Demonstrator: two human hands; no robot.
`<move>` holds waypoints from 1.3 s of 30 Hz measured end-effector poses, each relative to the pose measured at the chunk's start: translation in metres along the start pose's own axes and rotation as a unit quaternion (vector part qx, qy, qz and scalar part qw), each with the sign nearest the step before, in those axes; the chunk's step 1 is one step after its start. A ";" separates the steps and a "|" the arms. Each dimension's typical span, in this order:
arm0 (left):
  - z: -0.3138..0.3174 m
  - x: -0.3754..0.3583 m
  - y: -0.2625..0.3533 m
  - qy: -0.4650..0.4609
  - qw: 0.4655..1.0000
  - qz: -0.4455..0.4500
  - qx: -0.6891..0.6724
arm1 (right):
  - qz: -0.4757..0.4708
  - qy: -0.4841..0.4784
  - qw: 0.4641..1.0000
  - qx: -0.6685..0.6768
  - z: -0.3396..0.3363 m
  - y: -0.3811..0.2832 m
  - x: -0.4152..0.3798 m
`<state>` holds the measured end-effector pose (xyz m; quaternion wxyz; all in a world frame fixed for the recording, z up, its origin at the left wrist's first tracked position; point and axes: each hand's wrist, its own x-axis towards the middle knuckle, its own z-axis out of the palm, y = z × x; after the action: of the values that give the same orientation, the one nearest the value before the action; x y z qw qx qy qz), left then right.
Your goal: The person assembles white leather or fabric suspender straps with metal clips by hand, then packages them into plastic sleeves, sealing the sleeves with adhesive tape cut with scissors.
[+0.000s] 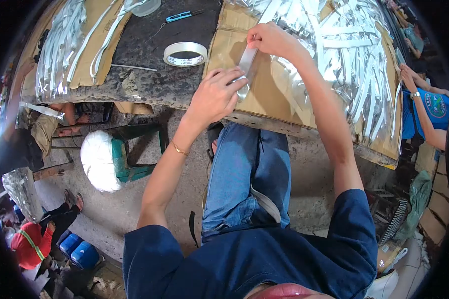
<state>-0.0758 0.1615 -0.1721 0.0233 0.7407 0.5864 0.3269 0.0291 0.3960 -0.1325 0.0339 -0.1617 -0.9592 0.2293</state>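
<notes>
A short white strip [246, 61] in clear wrapping lies slanted on the cardboard [274, 94] at the table's front edge. My right hand [270, 40] pinches its upper end between thumb and fingertips. Over its lower end rests my left hand [217, 93], fingers spread and touching the strip and wrapping. To the left stands a roll of clear tape [185, 54] on the dark table surface. A large heap of wrapped white strips [349, 55] covers the cardboard just right of my right hand.
More white strips [65, 45] lie on cardboard at the left, beside a blue cutter [178, 17]. Below the table is a stool with a white padded top [102, 160]. Co-workers' arms show at the right [424, 107] and left edges; a person in red [31, 245] is lower left.
</notes>
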 end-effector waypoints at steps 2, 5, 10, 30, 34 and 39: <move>0.000 0.000 0.000 0.000 1.000 -0.001 -0.002 | 0.073 0.019 0.996 -0.044 0.003 -0.005 -0.004; 0.000 0.000 0.002 -0.001 1.000 0.000 -0.003 | 0.073 0.182 0.978 -0.078 0.003 -0.003 -0.012; -0.002 0.002 0.004 -0.003 1.000 0.005 -0.001 | 0.092 0.194 0.976 -0.043 0.005 0.021 -0.006; -0.011 0.006 0.021 0.003 0.999 0.006 0.050 | -0.080 0.235 0.958 -0.141 0.046 -0.020 -0.068; -0.015 0.002 0.035 0.034 0.998 -0.022 0.045 | -0.033 0.250 0.966 -0.062 0.046 -0.018 -0.073; -0.010 -0.002 0.040 0.005 0.997 -0.050 0.057 | -0.041 0.211 0.961 -0.176 0.052 -0.024 -0.077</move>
<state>-0.0469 0.1432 -0.1481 -0.0057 0.7086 0.6407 0.2956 0.0879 0.3288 -0.1674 0.2163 -0.1705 -0.9612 0.0162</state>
